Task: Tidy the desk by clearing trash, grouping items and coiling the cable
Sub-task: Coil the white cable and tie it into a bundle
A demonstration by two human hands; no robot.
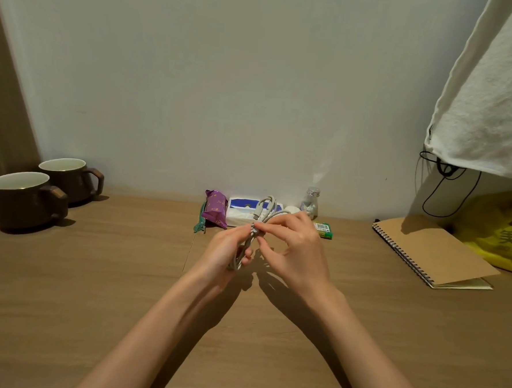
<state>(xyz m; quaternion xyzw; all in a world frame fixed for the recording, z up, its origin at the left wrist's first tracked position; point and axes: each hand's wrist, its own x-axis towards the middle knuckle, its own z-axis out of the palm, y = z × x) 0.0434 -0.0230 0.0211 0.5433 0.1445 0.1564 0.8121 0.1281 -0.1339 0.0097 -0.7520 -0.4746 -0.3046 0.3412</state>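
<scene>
Cable (254,231), grey, folded into a slim bundle with turns wound round its middle, is hovering over the worktop (94,274) centre. Left hand (227,249) grip is curling round the lower loops at 7 o'clock; right hand (296,250) grip is pinching the wound middle from 4 o'clock. Fingers are hiding the bundle's lower half.

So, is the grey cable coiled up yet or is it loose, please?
Mostly coiled: the cable is bunched in loops off the desk, gripped by the left hand, while the right hand pinches its wrapped middle.
</scene>
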